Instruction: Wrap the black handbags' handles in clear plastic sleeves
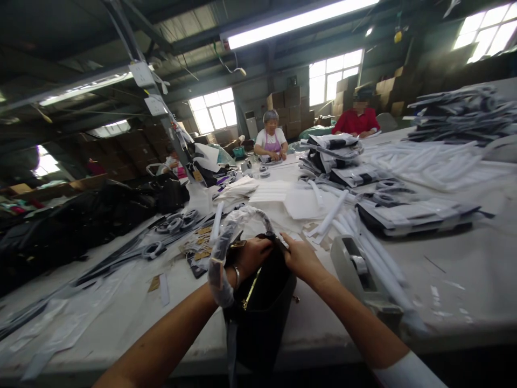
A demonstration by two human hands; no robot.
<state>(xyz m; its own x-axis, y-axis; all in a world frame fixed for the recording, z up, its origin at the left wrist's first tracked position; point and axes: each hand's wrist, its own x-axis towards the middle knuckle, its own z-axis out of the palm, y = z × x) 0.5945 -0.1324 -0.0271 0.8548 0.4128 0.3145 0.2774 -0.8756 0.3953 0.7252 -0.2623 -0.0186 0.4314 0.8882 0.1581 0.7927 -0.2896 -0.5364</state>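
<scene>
grips of left hand (250, 256), right hand (301, 260) closed on black bag (264, 310); cluttered white table (468, 269), strip light (299, 21) overhead.

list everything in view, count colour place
black handbag: one, black with gold zip, table's near edge
handle: one, wrapped in clear plastic, arching over the handbag
tape dispenser: one, grey, right of the handbag
paper rolls: many, white, mid-table and far right
tape rolls: several, grey, left of centre
wrapped stacks: several, black and white, right side
table: one, pale grey
cardboard boxes: many, brown, back wall
co-worker in red: one, far end
co-worker in purple apron: one, far end
left hand: gripping the handbag's top
right hand: on the handbag's top edge
</scene>
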